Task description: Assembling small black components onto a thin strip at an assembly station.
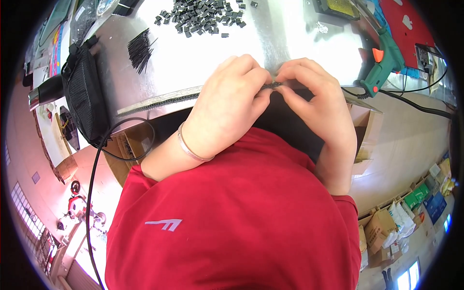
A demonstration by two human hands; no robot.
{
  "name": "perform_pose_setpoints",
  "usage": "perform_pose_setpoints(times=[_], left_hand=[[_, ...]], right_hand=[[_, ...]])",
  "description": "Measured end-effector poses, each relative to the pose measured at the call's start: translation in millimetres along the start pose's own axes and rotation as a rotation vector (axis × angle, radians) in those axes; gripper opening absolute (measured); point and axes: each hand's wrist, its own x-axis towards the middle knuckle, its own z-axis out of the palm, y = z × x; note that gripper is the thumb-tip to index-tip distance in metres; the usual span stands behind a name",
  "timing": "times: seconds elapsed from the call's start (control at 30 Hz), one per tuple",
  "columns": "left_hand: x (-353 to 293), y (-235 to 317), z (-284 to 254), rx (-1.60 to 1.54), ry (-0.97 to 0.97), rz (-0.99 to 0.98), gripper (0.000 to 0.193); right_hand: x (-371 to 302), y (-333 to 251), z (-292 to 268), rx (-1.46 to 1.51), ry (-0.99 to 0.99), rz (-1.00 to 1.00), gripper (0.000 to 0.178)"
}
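Close to the table's near edge, my left hand (231, 95) pinches a thin black strip (270, 85) between thumb and fingers. My right hand (320, 94) closes thumb and forefinger on the other end of the same piece. A long black strip with a row of small round studs (169, 100) lies along the edge and passes behind my left hand. Whether it joins the pinched piece is hidden by my fingers. Beyond my hands are a pile of small black blocks (203, 17) and a bundle of thin black pins (140, 50).
To the right, a green glue gun (384, 65) with an orange trigger lies with its cable running off the table (309, 43). A black mesh pouch (86, 92) stands at the left edge, with a black cable (94, 174) hanging beside it. Cardboard boxes (379, 227) sit on the floor at right.
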Motion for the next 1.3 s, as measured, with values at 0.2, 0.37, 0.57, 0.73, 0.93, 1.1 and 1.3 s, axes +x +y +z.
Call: perform_pose_setpoints(times=[0.2,0.37,0.57,0.73,0.93,1.1,1.3], left_hand=[[0.2,-0.4,0.5,-0.003,0.000,0.000,0.020],[-0.3,-0.9,0.6,-0.006,0.004,-0.012,0.019],[0.0,0.1,0.1,-0.012,-0.001,-0.024,0.019],[-0.6,-1.1,0.5,-0.013,0.010,-0.007,0.018],[-1.1,-0.6,1.6,-0.007,0.027,-0.001,0.017],[-0.7,0.6,0.9,-0.006,0.019,0.008,0.014],[-0.5,3.8,3.6,-0.019,0.004,-0.006,0.011]], right_hand=[[-0.5,1.9,0.5,-0.039,0.003,-0.022,0.018],[-0.6,3.7,1.4,-0.059,0.009,-0.034,0.017],[-0.5,2.7,-0.2,-0.045,-0.006,-0.015,0.017],[-0.1,1.8,-0.7,-0.028,-0.016,-0.010,0.018],[0.8,-1.2,-0.3,-0.051,-0.013,-0.005,0.017],[0.5,-6.4,0.5,-0.193,0.014,-0.023,0.012],[-0.6,-12.8,1.7,-0.297,0.042,-0.013,0.009]])
